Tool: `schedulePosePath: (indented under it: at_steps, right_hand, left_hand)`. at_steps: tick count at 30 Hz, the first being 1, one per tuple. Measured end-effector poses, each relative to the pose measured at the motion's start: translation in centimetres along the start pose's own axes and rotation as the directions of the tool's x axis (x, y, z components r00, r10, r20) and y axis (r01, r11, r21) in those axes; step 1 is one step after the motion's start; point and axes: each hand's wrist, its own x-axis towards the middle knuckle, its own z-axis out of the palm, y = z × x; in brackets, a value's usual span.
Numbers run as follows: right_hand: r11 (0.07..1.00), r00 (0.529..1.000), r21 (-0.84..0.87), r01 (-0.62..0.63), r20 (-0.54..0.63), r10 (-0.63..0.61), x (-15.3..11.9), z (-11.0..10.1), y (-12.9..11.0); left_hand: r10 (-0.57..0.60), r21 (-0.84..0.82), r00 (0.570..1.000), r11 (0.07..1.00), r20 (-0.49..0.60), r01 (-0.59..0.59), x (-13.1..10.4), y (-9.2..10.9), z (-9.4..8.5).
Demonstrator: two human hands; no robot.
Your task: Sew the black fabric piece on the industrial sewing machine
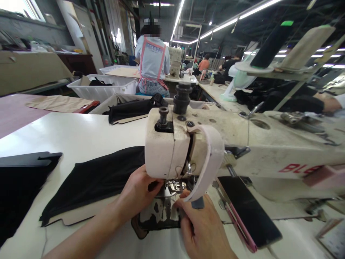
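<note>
A white sewing machine (167, 147) stands in the middle, its metal presser foot (176, 186) low over the worn needle plate (164, 210). My left hand (141, 187) is bent at the left of the foot, fingertips pressed together beside the machine head; what they hold, if anything, is hidden. On the right of the plate lies my right hand (198, 219), thumb and fingers curled close to the foot, with something too small to make out between them. Black fabric with a beige edge (94, 180) lies flat on the table beyond my left forearm.
More black pieces (21, 187) lie at the far left. A phone (250, 212) in a pink case rests right of my right hand. Behind are white bins (105, 90), a black bundle (134, 108), thread cones (275, 43), a fan (237, 79) and a person in a pink-strapped apron (153, 61).
</note>
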Motion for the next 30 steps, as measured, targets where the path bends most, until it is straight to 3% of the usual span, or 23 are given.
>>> schedulePosePath:
  at_steps: [4, 10, 17, 20, 22, 24, 26, 28, 30]
  right_hand:
    - [0.999, 0.999, 0.015, -0.035, -0.041, 0.036, 0.1, -0.1, -0.2]
    - [0.999, 0.998, -0.003, -0.038, 0.042, 0.038, 0.3, -0.6, -0.6]
    - [0.997, 0.997, 0.008, -0.08, -0.015, 0.081, 0.2, -0.7, -1.5]
    - [0.997, 0.997, 0.01, -0.08, -0.022, 0.081, 0.0, -1.3, -1.6]
    - [0.999, 0.998, 0.032, 0.03, -0.064, -0.028, -0.4, -1.7, -2.2]
    - [0.969, 0.972, 0.112, 0.221, -0.101, -0.21, -0.9, -1.7, -3.6]
    - [0.909, 0.949, 0.275, 0.314, -0.13, -0.288, -1.5, -0.9, -5.9]
    - [0.84, 0.976, 0.497, 0.219, -0.127, -0.18, -2.0, 0.5, -8.6]
    - [0.714, 0.991, 0.689, 0.125, -0.12, -0.057, -2.4, 2.1, -11.0]
  left_hand:
    - [-0.031, -0.031, 0.999, 0.999, 0.044, 0.032, 0.1, -0.1, -0.4]
    - [-0.095, -0.063, 0.99, 0.993, 0.1, 0.102, 0.2, 0.8, -1.0]
    - [-0.16, 0.123, 0.977, 0.982, 0.138, 0.143, 0.0, 2.2, -1.2]
    - [-0.287, 0.221, 0.947, 0.942, 0.143, 0.253, -0.8, 2.8, -3.5]
    - [-0.399, 0.227, 0.91, 0.902, 0.116, 0.366, -2.0, 3.8, -6.1]
    - [-0.471, 0.144, 0.876, 0.878, 0.103, 0.456, -3.7, 5.7, -8.6]
    - [-0.513, -0.075, 0.852, 0.85, 0.105, 0.521, -5.4, 8.0, -10.1]
    - [-0.532, -0.309, 0.837, 0.78, 0.13, 0.544, -6.9, 10.1, -10.5]
    - [-0.534, -0.454, 0.824, 0.696, 0.189, 0.555, -7.7, 11.6, -10.3]
